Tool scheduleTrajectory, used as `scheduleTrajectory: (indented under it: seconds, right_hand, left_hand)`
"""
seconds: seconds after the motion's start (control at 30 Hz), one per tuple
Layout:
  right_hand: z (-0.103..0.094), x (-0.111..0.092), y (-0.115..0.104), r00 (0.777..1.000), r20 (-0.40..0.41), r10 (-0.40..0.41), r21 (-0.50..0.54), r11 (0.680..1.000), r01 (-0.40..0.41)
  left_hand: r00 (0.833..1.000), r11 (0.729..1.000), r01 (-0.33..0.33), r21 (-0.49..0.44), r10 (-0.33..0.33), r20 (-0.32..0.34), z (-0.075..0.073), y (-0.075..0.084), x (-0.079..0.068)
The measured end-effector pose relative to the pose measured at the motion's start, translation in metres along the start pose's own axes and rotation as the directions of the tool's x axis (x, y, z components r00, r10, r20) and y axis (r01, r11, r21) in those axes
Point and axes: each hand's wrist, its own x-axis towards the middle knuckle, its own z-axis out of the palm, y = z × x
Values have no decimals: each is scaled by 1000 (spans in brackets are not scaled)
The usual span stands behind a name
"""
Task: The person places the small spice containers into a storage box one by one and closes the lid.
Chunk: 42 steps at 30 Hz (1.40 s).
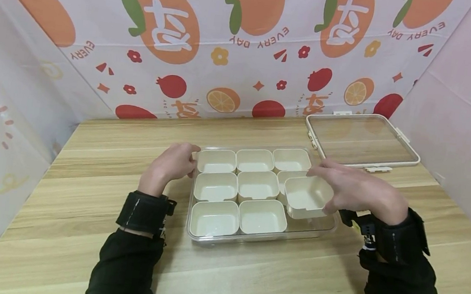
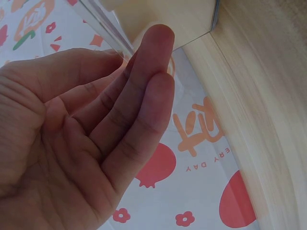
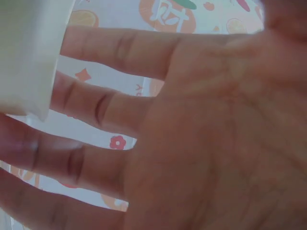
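A clear rectangular box [image 1: 251,239] stands on the table with cream-coloured small bins [image 1: 215,219] set in rows inside it. My left hand [image 1: 173,162] holds the box by its left side, thumb and fingertips at the rim; its palm and bent fingers fill much of the left wrist view. With its thumb and fingers, my right hand [image 1: 356,188] grips one small cream bin [image 1: 308,193], raised and slightly tilted over the front right slot. That bin partly hides the middle right one. Its pale wall also shows at the left of the right wrist view.
Behind my right hand lies a clear lid [image 1: 361,138] with a cream frame and side clips, near the table's back right. A fruit-printed cloth [image 1: 245,57] hangs along the back edge of the wooden table [image 1: 94,175]. Pale cloth walls stand at both sides.
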Motion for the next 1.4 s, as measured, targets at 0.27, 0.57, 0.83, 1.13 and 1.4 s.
scheduleTrajectory:
  seconds: [0.27, 0.57, 0.83, 1.13, 1.4]
  right_hand:
    - [4, 3, -1, 999, 30, -20, -6, 1000, 20]
    - [7, 7, -5, 999, 46, 3, -11, 1000, -2]
    - [9, 10, -9, 997, 63, 42, -33, 999, -40]
    - [16, 8, -10, 997, 70, 33, -80, 996, -27]
    - [26, 8, -8, 995, 94, 31, -114, 993, -20]
  left_hand:
    - [1000, 1000, -1, 2, 1, 10, -1, 0, 1]
    - [1000, 1000, -10, 9, 9, 8, 0, 1, 2]
    - [1000, 1000, -12, 15, 12, 2, 0, 1, 1]
    - [1000, 1000, 0, -1, 0, 5, 2, 1, 2]
    - [1000, 1000, -4, 3, 4, 5, 1, 1, 1]
